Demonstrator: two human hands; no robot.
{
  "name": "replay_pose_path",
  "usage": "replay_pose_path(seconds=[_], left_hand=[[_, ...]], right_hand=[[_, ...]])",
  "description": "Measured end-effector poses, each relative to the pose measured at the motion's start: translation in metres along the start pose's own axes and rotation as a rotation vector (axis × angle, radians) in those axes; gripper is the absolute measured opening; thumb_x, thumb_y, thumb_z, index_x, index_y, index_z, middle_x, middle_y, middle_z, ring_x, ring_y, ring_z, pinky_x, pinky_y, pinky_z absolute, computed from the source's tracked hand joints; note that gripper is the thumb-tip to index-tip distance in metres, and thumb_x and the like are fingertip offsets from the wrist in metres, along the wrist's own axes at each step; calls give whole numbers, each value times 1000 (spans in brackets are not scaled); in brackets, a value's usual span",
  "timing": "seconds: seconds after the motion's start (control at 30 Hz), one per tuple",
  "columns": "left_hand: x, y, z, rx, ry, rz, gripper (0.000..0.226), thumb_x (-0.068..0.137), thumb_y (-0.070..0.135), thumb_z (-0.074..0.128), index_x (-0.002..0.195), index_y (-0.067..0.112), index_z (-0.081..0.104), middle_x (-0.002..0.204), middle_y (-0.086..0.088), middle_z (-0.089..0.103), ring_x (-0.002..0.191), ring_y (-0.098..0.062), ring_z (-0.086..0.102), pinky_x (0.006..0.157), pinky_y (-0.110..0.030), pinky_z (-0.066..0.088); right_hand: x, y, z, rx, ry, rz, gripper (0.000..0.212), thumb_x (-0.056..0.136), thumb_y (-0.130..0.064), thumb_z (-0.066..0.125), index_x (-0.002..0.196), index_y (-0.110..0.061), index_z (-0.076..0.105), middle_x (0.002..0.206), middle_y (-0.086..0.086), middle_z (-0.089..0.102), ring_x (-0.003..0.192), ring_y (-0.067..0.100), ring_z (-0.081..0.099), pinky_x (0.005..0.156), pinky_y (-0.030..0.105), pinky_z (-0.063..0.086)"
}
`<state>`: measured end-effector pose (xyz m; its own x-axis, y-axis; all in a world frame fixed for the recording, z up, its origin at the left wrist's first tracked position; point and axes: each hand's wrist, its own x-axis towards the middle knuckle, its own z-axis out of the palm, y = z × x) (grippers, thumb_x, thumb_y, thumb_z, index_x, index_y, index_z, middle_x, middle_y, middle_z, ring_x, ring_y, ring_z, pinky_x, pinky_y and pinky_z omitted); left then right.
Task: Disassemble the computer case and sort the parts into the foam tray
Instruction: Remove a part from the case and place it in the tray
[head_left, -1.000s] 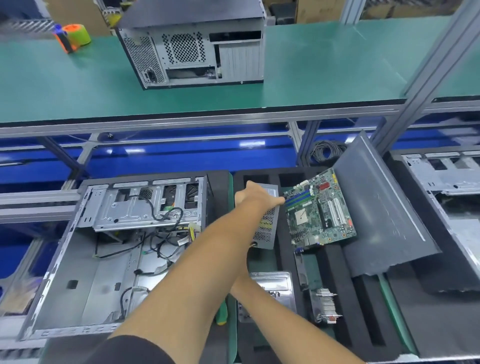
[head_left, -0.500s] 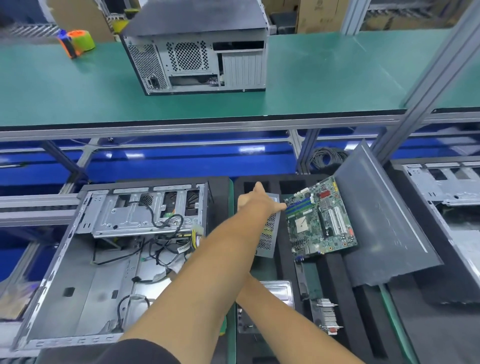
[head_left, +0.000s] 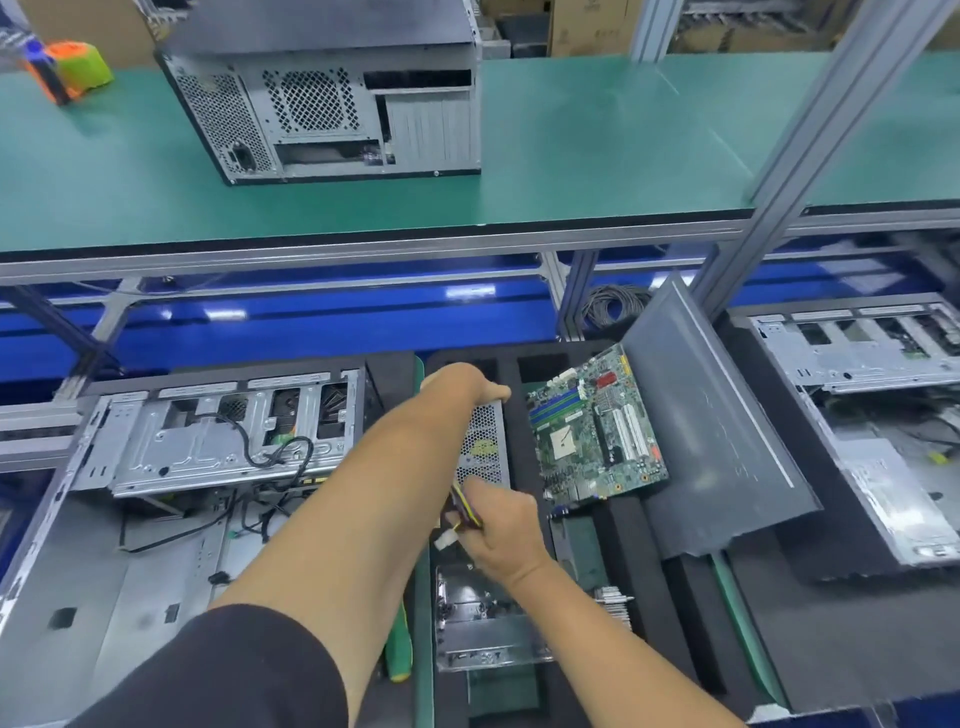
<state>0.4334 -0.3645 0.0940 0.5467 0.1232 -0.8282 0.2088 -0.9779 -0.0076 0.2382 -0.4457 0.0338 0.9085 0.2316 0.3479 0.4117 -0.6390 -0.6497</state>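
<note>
Cables (head_left: 466, 512) bunched in the right hand (head_left: 506, 535) may snag as the left hand (head_left: 460, 387), fingers curled over the power supply (head_left: 483, 447), seats it in the foam tray (head_left: 691, 582).

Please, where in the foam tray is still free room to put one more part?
Bare foam lies below the grey side panel, right of the heatsink. Crowded: both hands work at the power supply, close beside the motherboard.

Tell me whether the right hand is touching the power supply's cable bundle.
Touching. The head view shows the right hand with its fingers curled round the cable bundle that trails from the power supply.
</note>
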Motion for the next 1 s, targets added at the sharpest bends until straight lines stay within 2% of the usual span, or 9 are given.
replay_pose_path(seconds=[0.1, 0.2, 0.33, 0.43, 0.6, 0.7, 0.8, 0.9, 1.0], left_hand=[[14, 1, 1, -35, -25, -9, 92, 95, 77, 27, 164, 16, 18, 169, -11, 18, 152, -35, 26, 122, -51, 27], [25, 12, 2, -44, 12, 11, 95, 94, 80, 30, 162, 15, 25, 168, -11, 24, 151, -35, 29, 121, -48, 29], [28, 24, 1, 49, 118, 33, 97, 90, 84, 34, 159, 17, 33, 166, -10, 29, 152, -34, 29, 119, -44, 29], [26, 26, 1, 141, 114, 50, 86, 97, 75, 28, 161, 17, 29, 167, -10, 25, 154, -33, 22, 123, -42, 23], [12, 18, 16, 38, 35, 135, 81, 98, 70, 45, 153, 11, 44, 159, -8, 39, 142, -36, 43, 116, -44, 40], [19, 6, 34, -97, 149, 155, 62, 100, 47, 60, 147, 6, 51, 152, -16, 48, 136, -36, 50, 114, -45, 42], [20, 2, 45, -163, 257, 169, 61, 101, 23, 62, 153, 5, 35, 154, -21, 39, 137, -38, 49, 113, -44, 43], [26, 3, 46, -69, 250, 155, 68, 103, 49, 51, 150, 3, 36, 155, -18, 37, 133, -36, 52, 105, -40, 45], [33, -5, 44, 34, 223, 215, 54, 104, 35, 48, 146, 3, 46, 163, -20, 22, 129, -41, 54, 106, -45, 47]], right_hand=[[8, 17, -20, 178, 207, 271, 17, 74, -14, 40, 77, -11, 56, 64, 3, 58, 56, 26, 54, 50, 41, 45], [33, 21, -34, 316, 256, 432, 28, 79, -8, 40, 84, -30, 57, 68, -2, 63, 59, 10, 62, 53, 32, 49], [58, 23, -38, 331, 278, 483, 39, 87, -11, 41, 88, -47, 55, 64, 1, 65, 57, 4, 64, 47, 17, 42], [59, 24, -31, 319, 277, 479, 33, 89, -9, 43, 98, -34, 62, 62, 0, 60, 53, 4, 61, 47, 14, 41], [42, 18, -9, 378, 231, 385, 44, 80, -11, 38, 108, -34, 62, 62, 9, 53, 53, 32, 54, 48, 47, 47], [47, 13, 0, 361, 211, 344, 49, 81, -10, 41, 120, -29, 62, 64, 1, 53, 55, 30, 51, 51, 42, 45], [54, 12, 1, 393, 242, 350, 32, 80, -11, 43, 105, -14, 63, 68, -20, 55, 60, 11, 51, 56, 31, 43], [57, 16, -5, 422, 257, 385, 17, 78, -17, 40, 83, -11, 55, 65, -1, 56, 58, 26, 52, 53, 46, 46], [61, 20, -11, 386, 254, 470, 7, 82, -17, 42, 78, -20, 47, 60, 8, 56, 51, 22, 54, 51, 45, 46]])
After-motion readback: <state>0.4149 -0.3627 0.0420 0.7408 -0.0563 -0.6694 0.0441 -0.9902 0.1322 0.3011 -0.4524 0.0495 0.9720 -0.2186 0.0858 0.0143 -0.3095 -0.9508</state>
